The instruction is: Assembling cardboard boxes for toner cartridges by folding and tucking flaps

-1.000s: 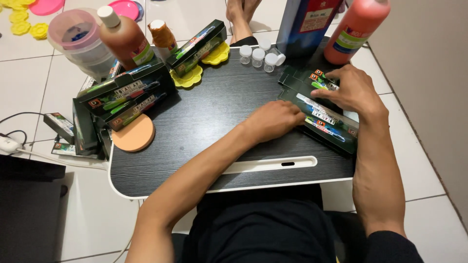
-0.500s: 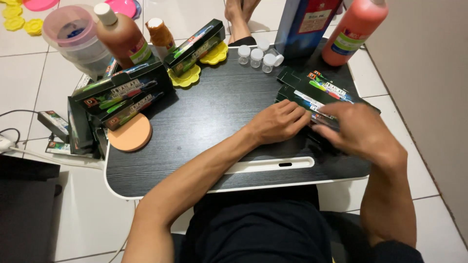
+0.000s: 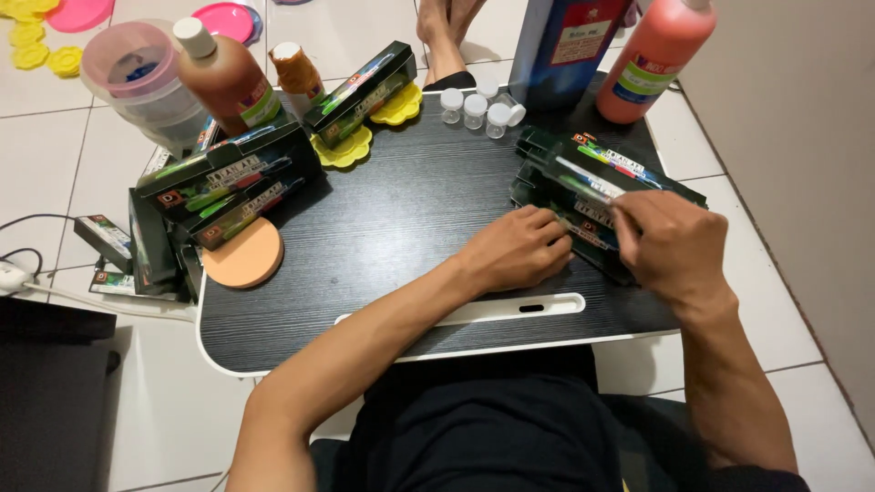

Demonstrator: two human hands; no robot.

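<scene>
A stack of flat dark-green cardboard boxes (image 3: 597,196) lies at the right end of the black wood-grain lap table (image 3: 401,228). The right hand (image 3: 670,241) pinches the top box's near end, fingers closed on it; the left hand (image 3: 519,248) rests curled against the stack's left edge. Beyond the grip stand small clear vials (image 3: 478,105) and a tall orange-red bottle (image 3: 656,55).

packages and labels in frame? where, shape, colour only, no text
Stack of flat dark green boxes: table's right, under both hands.
Second stack of boxes: table's left edge, dark green, bright stripes.
Single box: far edge, on yellow discs.
Brown bottle: far left, white cap, green label.
Red bottle: far right, green-white label.
Blue container: beside it, red label.
</scene>
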